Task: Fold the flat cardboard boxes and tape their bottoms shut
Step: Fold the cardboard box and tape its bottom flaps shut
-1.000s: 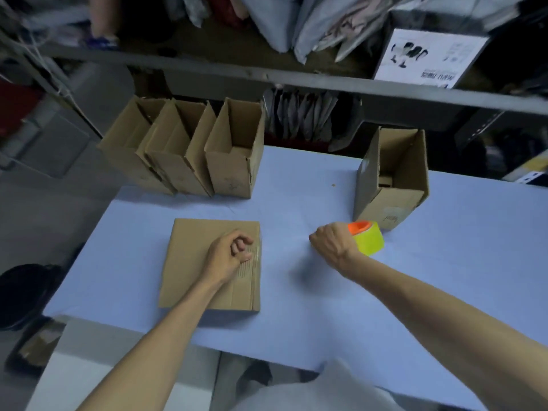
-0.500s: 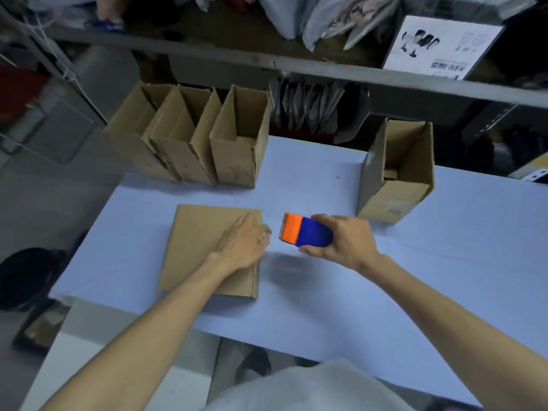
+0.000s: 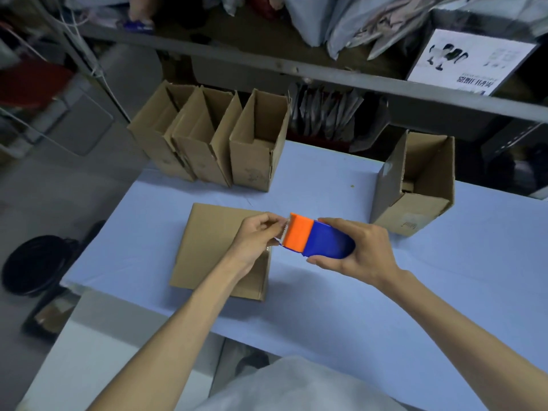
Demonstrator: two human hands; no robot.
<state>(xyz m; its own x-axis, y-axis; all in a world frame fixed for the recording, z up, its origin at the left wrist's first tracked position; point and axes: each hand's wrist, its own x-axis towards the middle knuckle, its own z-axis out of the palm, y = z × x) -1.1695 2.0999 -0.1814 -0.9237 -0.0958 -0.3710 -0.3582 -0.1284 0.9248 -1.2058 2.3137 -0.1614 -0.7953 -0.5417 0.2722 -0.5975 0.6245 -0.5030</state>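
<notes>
R hand (image 3: 360,252) grips blue/orange tape dispenser (image 3: 318,240) just above table (image 3: 385,307); L hand (image 3: 256,240) pinches tape end at its orange tip, over box (image 3: 207,247) lying bottom-up. Further back: 3 open boxes (image 3: 207,137) in row, 1 open box (image 3: 415,185) far right.

A black bin (image 3: 35,264) sits beside the blue table (image 3: 430,307); grey bags (image 3: 341,22) crowd the shelf (image 3: 296,69).
</notes>
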